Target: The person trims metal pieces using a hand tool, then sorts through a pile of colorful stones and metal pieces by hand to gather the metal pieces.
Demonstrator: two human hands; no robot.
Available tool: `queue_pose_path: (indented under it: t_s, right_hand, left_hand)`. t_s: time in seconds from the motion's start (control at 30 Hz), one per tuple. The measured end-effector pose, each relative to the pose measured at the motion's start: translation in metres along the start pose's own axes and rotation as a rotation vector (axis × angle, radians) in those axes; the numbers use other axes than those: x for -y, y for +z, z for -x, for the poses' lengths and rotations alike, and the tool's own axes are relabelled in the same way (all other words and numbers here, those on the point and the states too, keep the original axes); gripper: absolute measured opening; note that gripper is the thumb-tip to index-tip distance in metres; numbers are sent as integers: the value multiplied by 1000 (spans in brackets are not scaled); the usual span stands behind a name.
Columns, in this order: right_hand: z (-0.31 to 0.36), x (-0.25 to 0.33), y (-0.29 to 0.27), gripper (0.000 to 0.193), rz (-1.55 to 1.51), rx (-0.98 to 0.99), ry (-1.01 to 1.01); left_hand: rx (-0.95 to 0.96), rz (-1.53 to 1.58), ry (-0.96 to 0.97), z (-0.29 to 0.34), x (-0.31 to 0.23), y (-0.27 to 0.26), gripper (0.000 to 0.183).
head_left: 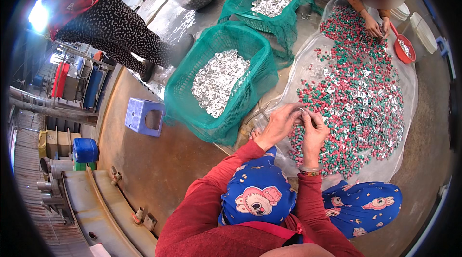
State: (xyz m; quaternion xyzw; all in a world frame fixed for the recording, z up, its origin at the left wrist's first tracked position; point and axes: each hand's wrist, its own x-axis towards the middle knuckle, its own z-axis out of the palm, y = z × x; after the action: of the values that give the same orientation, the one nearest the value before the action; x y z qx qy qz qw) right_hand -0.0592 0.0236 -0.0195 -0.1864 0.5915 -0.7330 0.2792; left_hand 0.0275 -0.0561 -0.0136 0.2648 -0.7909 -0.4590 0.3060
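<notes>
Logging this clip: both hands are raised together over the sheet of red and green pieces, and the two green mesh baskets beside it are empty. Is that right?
Not quite. In the head view the left hand and right hand do meet over the sheet of red and green pieces, but the near basket and far basket both hold piles of small silvery metal parts, not nothing.

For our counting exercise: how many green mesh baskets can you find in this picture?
2. One green mesh basket sits left of the person's hands, filled with silver metal pieces. The second basket lies beyond it, farther away, holding the same pieces. No others show.
</notes>
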Motion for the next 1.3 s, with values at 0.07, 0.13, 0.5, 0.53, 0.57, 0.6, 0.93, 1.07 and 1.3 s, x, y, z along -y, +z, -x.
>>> queue_pose_path:
  t_s: [0.07,0.13,0.5,0.53,0.57,0.6,0.93,1.07,1.3]
  right_hand:
    - [5,12,10,9,277,-15,-190]
    - [8,11,14,10,281,-15,-233]
    - [16,13,32,12,302,-21,-336]
    - [16,11,35,12,296,-34,-367]
    - [14,9,35,12,297,-37,-368]
    - [11,7,35,13,327,-34,-424]
    - [9,18,45,13,292,-18,-404]
    - [7,11,42,13,338,-27,-474]
    - [11,25,40,11,219,-50,-216]
  left_hand:
    - [-16,110,-71,4,1,2,21]
    - [-37,239,-134,7,6,2,18]
    - [-162,328,-149,19,3,-3,19]
    - [-181,438,-179,19,2,-3,20]
    - [-179,439,-178,18,3,-3,20]
    - [-182,401,-176,17,5,-3,19]
    - [-282,481,-263,20,14,-3,19]
    - [-283,463,-189,14,2,-2,19]
    - [-190,475,-222,10,3,-4,19]
